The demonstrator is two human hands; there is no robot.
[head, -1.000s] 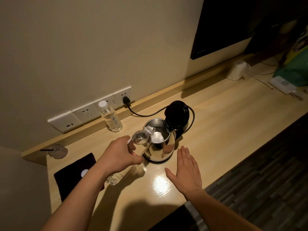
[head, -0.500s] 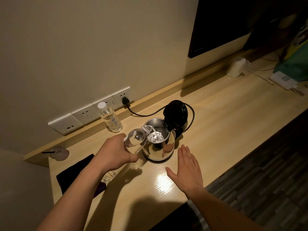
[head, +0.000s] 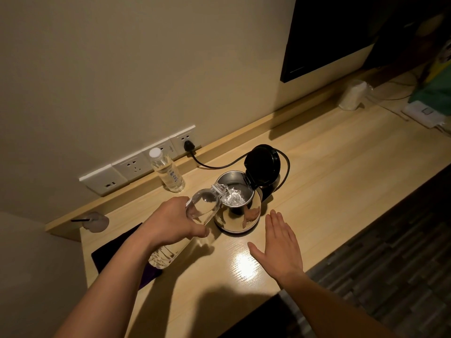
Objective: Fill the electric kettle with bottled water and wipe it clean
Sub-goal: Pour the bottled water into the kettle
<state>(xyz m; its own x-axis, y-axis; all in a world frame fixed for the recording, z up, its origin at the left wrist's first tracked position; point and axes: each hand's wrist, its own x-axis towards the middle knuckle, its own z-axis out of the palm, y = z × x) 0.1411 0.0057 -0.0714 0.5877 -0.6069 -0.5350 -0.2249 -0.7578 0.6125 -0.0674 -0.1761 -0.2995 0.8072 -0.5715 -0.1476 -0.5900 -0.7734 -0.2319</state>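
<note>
A shiny steel electric kettle stands on the wooden desk with its black lid flipped up. My left hand grips a clear water bottle, tilted with its open neck over the kettle's rim. Water streams from it and splashes inside the kettle. My right hand rests flat on the desk just right of the kettle, fingers spread, holding nothing. A second capped water bottle stands upright behind, near the wall sockets.
The kettle's black cord runs to a plug in the white socket strip. A dark cloth lies at the desk's left under my forearm. A white wrapped item and other objects sit far right. The desk's front edge drops to dark flooring.
The bottle has tipped further over the kettle, and water now pours and splashes inside. My right hand has stayed flat on the desk.
</note>
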